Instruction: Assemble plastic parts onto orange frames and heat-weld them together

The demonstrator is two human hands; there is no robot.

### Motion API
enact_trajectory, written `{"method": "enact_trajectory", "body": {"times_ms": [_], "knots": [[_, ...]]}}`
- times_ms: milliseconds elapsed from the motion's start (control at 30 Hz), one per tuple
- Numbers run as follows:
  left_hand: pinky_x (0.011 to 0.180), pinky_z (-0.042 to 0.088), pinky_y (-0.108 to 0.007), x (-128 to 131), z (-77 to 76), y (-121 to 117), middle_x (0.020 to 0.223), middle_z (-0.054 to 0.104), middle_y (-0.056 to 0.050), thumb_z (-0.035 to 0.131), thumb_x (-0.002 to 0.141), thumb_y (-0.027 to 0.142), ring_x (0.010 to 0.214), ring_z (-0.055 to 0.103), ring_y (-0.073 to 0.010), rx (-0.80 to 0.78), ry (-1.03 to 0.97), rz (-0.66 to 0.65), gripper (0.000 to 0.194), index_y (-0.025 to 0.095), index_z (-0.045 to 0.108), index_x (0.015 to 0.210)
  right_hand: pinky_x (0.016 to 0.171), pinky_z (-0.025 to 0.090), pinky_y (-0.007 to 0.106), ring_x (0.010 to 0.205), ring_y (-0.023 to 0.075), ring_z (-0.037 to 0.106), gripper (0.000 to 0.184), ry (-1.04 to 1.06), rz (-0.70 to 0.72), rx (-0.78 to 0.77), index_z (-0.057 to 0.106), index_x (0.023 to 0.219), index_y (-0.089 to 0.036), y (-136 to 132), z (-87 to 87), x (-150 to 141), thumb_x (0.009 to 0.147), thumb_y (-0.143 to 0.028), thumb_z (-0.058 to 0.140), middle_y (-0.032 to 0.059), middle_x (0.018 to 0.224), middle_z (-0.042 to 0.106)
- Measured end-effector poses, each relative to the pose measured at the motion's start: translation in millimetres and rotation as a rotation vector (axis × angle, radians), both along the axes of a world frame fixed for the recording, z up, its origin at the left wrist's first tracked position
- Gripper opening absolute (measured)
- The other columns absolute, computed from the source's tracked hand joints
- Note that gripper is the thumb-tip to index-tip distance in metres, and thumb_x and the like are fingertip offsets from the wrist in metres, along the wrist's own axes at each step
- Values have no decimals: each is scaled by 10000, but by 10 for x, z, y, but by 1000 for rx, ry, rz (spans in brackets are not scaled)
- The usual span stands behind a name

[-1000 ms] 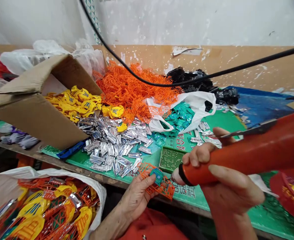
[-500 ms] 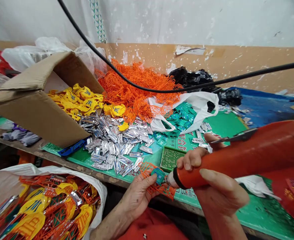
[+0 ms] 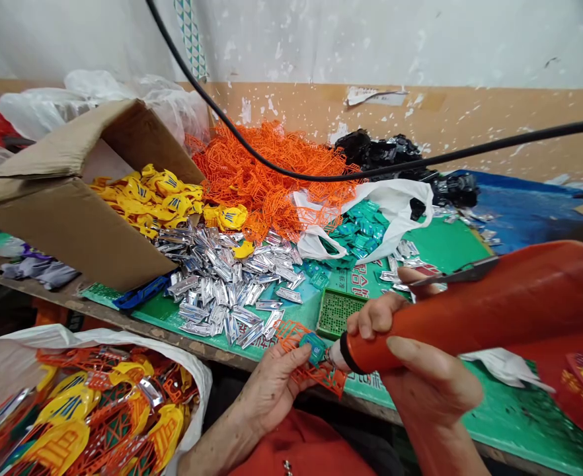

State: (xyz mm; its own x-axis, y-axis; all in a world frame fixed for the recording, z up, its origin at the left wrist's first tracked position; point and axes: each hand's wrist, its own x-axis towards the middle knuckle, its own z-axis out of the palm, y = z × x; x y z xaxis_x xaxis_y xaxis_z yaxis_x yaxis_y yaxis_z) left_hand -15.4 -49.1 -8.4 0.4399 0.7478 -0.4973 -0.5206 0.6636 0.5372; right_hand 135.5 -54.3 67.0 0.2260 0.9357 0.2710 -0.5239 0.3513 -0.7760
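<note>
My left hand [image 3: 269,383] is closed on an orange plastic lattice piece [image 3: 327,379], the thumb pressing a small teal plastic part [image 3: 312,347] against it. Around the front of a thick red-orange electric screwdriver [image 3: 474,324] wrap the fingers of my right hand [image 3: 430,377]. Its pale nose [image 3: 339,354] points left and meets the teal part's edge; the very tip is hard to make out. Just behind the nose stands a small green tray [image 3: 340,313] with a dotted surface. Shiny metal clips [image 3: 239,291] lie in a heap beyond my left hand.
A tilted cardboard box [image 3: 68,218] spills yellow parts [image 3: 157,192]. Behind are orange lattices [image 3: 272,172], black parts [image 3: 395,155], and a white bag [image 3: 410,192] with teal parts [image 3: 361,228]. A black cable [image 3: 272,172] crosses above. A sack [image 3: 199,390] of assembled pieces sits lower left.
The screwdriver and my right hand have shifted slightly left. My left hand and the orange piece stay almost in place. The view has moved a little, and the cable hangs slightly differently.
</note>
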Motion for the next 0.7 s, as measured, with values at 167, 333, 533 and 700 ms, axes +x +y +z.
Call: {"method": "enact_trajectory", "body": {"times_ms": [167,333,533,700], "knots": [[705,530,-306,-5,-1,19,806,730,-39,822,637,257,726,650,-161,-13,43,-6,283,144,707,869,653,506,314,614,134,555,446,-35,13,34,594,1086,-332,-25,-16,-39,686,-174,711,-39,699,597],[704,529,-327,-6,9,25,788,728,-49,818,639,273,728,659,-186,15,42,-42,306,143,707,894,638,506,280,603,118,565,442,-58,16,36,591,1081,-319,-44,-26,-76,686,-200,750,-45,692,602],[738,540,-372,-9,18,53,760,706,-42,821,628,258,712,652,-197,4,36,-29,313,138,700,890,649,494,280,634,123,574,482,-39,52,26,566,1122,-320,-27,-71,-97,694,-165,727,-49,707,609],[704,555,-323,-30,33,47,807,711,-38,803,665,242,740,659,-189,6,29,-46,266,158,690,891,619,490,281,595,118,566,477,34,42,11,589,1063,-294,0,-51,-90,638,-108,698,-59,681,609]]}}
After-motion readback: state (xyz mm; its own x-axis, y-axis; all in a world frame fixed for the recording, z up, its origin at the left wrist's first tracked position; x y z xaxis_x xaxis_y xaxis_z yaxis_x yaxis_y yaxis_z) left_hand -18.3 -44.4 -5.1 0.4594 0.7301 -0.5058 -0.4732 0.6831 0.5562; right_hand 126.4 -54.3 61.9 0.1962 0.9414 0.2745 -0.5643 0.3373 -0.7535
